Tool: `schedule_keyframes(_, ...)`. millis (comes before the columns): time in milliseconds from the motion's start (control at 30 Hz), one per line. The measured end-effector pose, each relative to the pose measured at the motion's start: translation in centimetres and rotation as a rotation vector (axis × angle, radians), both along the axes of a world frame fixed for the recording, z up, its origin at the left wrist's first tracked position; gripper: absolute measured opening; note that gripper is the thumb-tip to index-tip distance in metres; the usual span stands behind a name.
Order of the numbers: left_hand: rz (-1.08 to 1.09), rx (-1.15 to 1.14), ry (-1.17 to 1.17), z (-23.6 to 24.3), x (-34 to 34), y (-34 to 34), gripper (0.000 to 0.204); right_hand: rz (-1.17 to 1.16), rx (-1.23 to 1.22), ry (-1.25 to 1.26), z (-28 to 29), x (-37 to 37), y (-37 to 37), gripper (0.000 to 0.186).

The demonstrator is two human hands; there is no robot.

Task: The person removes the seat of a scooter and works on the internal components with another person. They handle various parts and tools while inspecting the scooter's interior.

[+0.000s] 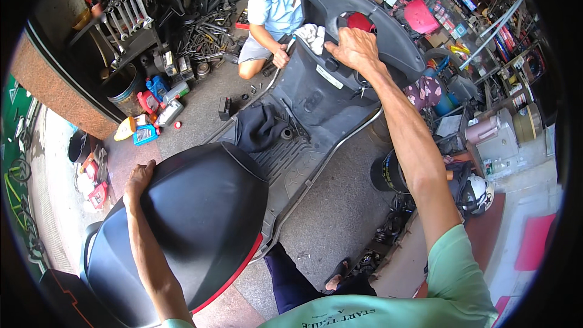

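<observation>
My left hand (139,176) grips the left edge of a scooter's black seat (188,218), fingers curled. My right hand (352,47) is curled on the scooter's grey front panel (316,103), beside a red part (363,22) and a white rag (313,36). A crouching co-worker (267,18) in a light blue shirt has a hand (280,54) on the panel's left rim. On the ribbed footboard (282,176) lie a dark cloth (258,127) and a small round part (286,133).
Wrenches (124,15), scattered tools (194,42) and oil bottles (149,109) are at upper left, near a small black box (225,107). At right stand crowded shelves (449,6), a black bucket (388,170) and a white helmet (480,194).
</observation>
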State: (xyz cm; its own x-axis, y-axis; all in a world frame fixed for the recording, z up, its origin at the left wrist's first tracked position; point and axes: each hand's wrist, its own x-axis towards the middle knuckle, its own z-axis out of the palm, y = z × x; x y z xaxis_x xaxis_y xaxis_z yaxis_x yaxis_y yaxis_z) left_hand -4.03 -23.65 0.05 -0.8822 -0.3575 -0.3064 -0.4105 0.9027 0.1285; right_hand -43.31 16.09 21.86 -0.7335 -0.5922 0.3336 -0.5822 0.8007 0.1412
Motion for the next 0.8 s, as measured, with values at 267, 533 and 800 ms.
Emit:
schedule_keyframes(267,0.027,0.065,0.087,0.4,1.0,0.5,0.017,-0.053,0.020,-0.036,0.7,1.8,0.2,0.033)
schedule_keyframes(533,0.462,0.212,-0.004,1.5,0.8,1.1,0.052,-0.023,0.031,0.000,0.5,1.8,-0.6,0.044)
schedule_keyframes(800,0.285,0.197,0.036,0.5,0.8,0.5,0.047,-0.068,0.067,0.003,0.8,1.8,-0.2,0.042)
